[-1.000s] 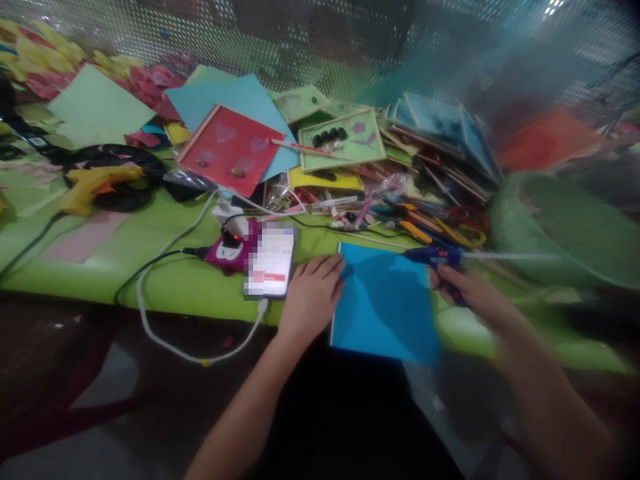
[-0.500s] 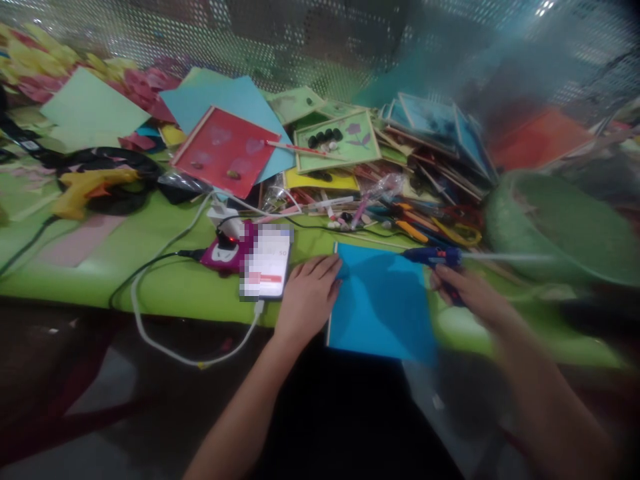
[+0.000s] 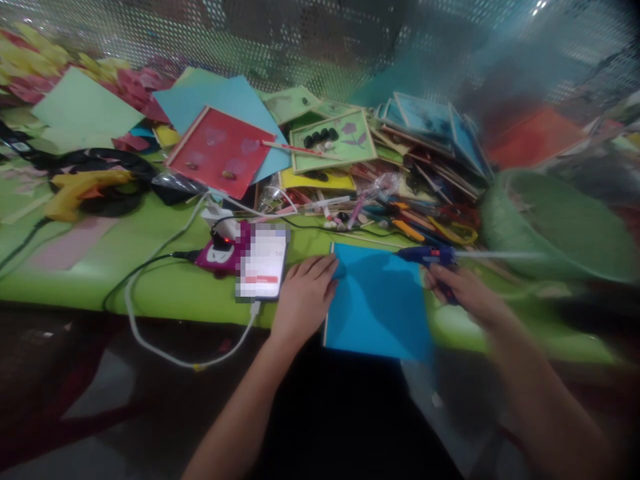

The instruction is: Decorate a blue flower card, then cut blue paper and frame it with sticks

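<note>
A blue sheet (image 3: 377, 303) lies at the front edge of the green table, with a pale strip along its left edge. My left hand (image 3: 306, 290) rests palm down on that edge, its fingers stretched out and their tips on the sheet's upper left. My right hand (image 3: 457, 290) is closed round the handle of a dark blue glue gun (image 3: 430, 255). A white glue stick (image 3: 500, 255) sticks out of the gun's back. Its nozzle points left, above or at the sheet's upper right edge; whether it touches cannot be told.
Left of my left hand lie a phone (image 3: 263, 263) on a white cable and a purple power strip (image 3: 220, 257). A yellow glue gun (image 3: 83, 190) is farther left. Behind are a red panel (image 3: 220, 150), a green framed picture (image 3: 345, 143) and scissors (image 3: 457, 230). A green basin (image 3: 555, 227) stands right.
The view has shifted slightly, so the whole scene sits a little farther left. Both hands, the glue gun and the blue sheet keep nearly the same places relative to each other.
</note>
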`<act>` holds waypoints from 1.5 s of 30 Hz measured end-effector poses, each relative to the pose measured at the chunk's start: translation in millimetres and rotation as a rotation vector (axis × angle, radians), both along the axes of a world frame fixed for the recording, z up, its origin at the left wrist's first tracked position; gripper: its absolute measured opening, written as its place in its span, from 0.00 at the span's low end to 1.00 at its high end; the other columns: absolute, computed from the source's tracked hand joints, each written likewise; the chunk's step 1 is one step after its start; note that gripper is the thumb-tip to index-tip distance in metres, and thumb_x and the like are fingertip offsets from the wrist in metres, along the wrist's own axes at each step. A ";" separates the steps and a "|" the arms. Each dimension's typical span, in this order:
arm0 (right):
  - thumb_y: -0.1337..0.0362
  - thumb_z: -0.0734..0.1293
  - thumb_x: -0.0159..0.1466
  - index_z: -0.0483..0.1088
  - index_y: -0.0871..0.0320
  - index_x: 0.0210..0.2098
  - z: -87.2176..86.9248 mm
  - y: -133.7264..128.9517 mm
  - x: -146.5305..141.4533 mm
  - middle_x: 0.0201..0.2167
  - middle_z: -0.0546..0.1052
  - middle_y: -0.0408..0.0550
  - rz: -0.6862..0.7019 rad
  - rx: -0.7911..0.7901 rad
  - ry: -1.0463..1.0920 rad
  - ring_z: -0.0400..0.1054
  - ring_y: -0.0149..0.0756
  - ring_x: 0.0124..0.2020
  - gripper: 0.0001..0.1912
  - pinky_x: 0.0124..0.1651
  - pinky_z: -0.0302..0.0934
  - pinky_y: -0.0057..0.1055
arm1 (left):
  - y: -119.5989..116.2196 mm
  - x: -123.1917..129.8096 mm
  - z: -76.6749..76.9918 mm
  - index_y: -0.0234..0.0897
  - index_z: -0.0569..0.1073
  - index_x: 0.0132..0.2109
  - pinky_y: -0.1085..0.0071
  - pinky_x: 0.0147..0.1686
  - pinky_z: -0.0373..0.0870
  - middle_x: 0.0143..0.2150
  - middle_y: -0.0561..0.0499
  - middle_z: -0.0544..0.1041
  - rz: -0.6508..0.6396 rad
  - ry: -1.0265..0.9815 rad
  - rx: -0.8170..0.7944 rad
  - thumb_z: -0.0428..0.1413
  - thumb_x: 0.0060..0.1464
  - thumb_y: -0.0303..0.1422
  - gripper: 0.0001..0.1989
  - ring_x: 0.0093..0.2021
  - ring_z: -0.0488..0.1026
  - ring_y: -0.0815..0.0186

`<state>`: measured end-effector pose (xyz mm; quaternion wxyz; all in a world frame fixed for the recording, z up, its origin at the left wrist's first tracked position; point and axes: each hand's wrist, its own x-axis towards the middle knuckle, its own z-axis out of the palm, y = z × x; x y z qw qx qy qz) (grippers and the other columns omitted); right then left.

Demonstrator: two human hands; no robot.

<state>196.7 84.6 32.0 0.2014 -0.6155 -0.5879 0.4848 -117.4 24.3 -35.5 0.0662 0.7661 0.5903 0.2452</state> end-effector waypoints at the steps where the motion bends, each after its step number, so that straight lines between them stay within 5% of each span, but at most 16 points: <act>1: 0.28 0.69 0.55 0.70 0.54 0.24 0.2 -0.2 0.2 0.14 0.66 0.40 0.005 0.003 0.005 0.57 0.29 0.17 0.34 0.23 0.56 0.30 | -0.1 0.1 0.2 0.41 0.74 0.65 0.52 0.62 0.71 0.68 0.49 0.75 0.001 0.000 0.000 0.52 0.72 0.34 0.19 0.65 0.72 0.54; 17: 0.28 0.70 0.55 0.71 0.55 0.24 -2.8 -0.3 0.5 0.16 0.66 0.41 -0.038 -0.001 0.025 0.58 0.29 0.18 0.34 0.23 0.56 0.30 | 0.1 0.0 -0.2 0.43 0.74 0.65 0.52 0.61 0.71 0.67 0.50 0.75 0.001 0.001 0.007 0.51 0.72 0.34 0.18 0.65 0.72 0.54; 26: 0.31 0.72 0.55 0.70 0.56 0.24 -2.1 -4.7 23.3 0.19 0.69 0.41 -0.068 0.040 0.049 0.58 0.27 0.18 0.32 0.23 0.54 0.30 | 0.3 -0.4 -0.8 0.40 0.72 0.67 0.52 0.62 0.71 0.68 0.49 0.75 0.000 0.011 -0.005 0.51 0.73 0.35 0.20 0.66 0.72 0.54; 36: 0.28 0.71 0.53 0.70 0.55 0.23 -2.9 -3.5 9.4 0.16 0.66 0.41 -0.055 -0.004 0.028 0.58 0.28 0.18 0.35 0.22 0.57 0.29 | 0.4 -1.1 -1.4 0.40 0.73 0.66 0.52 0.62 0.70 0.68 0.49 0.75 -0.006 0.015 0.000 0.51 0.73 0.35 0.19 0.66 0.72 0.54; 45: 0.31 0.72 0.55 0.70 0.56 0.22 -11.8 -9.2 38.5 0.21 0.72 0.43 -0.137 0.065 0.053 0.58 0.25 0.17 0.33 0.22 0.56 0.29 | 1.1 -1.1 -3.1 0.41 0.73 0.66 0.51 0.63 0.70 0.68 0.49 0.75 -0.006 0.015 0.011 0.51 0.73 0.35 0.19 0.66 0.72 0.53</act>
